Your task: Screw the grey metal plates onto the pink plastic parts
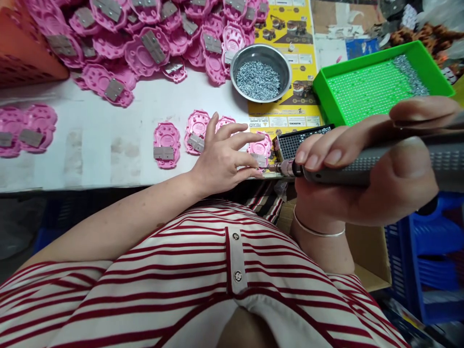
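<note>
Closest to my head camera: the red-and-white striped shirt (pixel 152 275) of the wearer. On my right, the right hand (pixel 357 200) is wrapped firmly round a grey screwdriver (pixel 350 170), a thin bangle (pixel 319 234) at its wrist. The bit points leftward and ends at the near edge of a pink plastic casing (pixel 261 141); bit contact I cannot confirm.

That casing lies flat near the table's front edge, a grey metal plate (pixel 259 158) on it. The left hand (pixel 220 162) is palm down, three fingers spread, thumb and forefinger drawn close beside the bit; whether they pinch anything, I cannot tell. Two more casings lie partly behind this hand, and one single casing (pixel 166 137) sits to its left.

Just right of the casing at the bit: a black perforated tray (pixel 295 144). Beyond: a green tray (pixel 369 104) with small silvery screws gathered at its far right end, and a steel bowl (pixel 261 52) of similar screws, partly on a yellow printed sheet (pixel 302 59). Farthest: a heap of pink casings (pixel 147 50) beside an orange basket (pixel 25 43).
</note>
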Action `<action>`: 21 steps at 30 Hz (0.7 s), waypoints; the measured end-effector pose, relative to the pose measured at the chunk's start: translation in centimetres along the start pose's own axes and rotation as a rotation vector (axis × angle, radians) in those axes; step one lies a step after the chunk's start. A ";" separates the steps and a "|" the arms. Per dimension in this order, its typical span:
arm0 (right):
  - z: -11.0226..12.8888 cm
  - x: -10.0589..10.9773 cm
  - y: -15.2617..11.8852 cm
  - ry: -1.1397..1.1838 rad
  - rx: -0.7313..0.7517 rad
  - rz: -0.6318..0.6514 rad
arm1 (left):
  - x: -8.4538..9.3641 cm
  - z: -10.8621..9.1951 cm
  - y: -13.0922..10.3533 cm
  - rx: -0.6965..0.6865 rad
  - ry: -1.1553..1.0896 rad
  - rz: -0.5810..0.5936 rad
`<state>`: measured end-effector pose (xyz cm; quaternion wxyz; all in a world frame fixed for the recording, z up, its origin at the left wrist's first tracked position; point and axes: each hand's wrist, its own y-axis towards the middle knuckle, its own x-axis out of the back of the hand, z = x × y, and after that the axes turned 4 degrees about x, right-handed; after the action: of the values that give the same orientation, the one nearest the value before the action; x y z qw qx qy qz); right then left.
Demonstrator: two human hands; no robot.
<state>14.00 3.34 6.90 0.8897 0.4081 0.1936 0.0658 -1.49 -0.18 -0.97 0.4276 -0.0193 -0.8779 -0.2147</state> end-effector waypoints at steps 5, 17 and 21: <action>1.5 -0.1 0.5 0.020 -0.143 0.057 | 0.2 -0.1 0.0 0.042 -0.065 0.028; -0.1 -0.5 -0.2 0.017 0.032 0.059 | 0.8 -1.2 0.5 0.145 -0.095 0.106; -0.2 -0.4 -0.3 0.066 0.062 0.069 | 0.8 -1.3 0.5 0.146 -0.099 0.103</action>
<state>13.56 3.20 6.67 0.8671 0.4394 0.2103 0.1038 -0.88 -0.40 0.50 0.3943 -0.0439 -0.9092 -0.1265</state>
